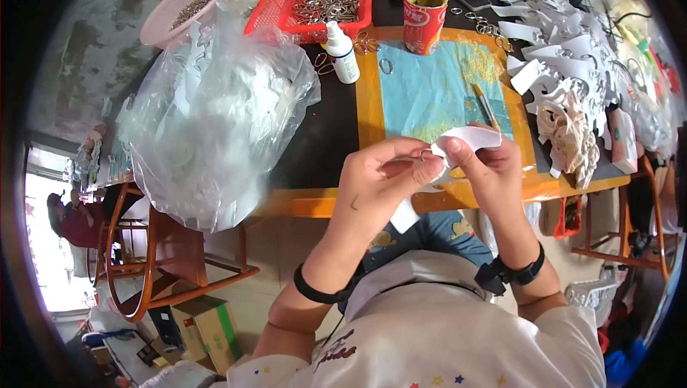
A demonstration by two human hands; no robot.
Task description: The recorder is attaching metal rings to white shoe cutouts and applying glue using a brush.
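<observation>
Crowded from end to end, a dark-topped desk [308,152] bears a blue sheet [411,95] bordered in orange, before which a seated person works a white strip [472,136] with both bare hands just above the near edge. Fingers of the left hand [379,184] are pinched together on a small metal ring [406,158], while those of the right hand [499,173] are closed on the strip, thumb pressed flat on top. Another white piece [405,216] hangs below the left hand. Beyond the hands, a slim brush [486,107] lies on the sheet, with a red can [422,27] upright at its far side and a white bottle [343,57] standing to the left. Flanking them are a bulging clear bag [215,116], a red basket [262,10] of metal pieces and, at right, heaped white strips [562,52].
</observation>
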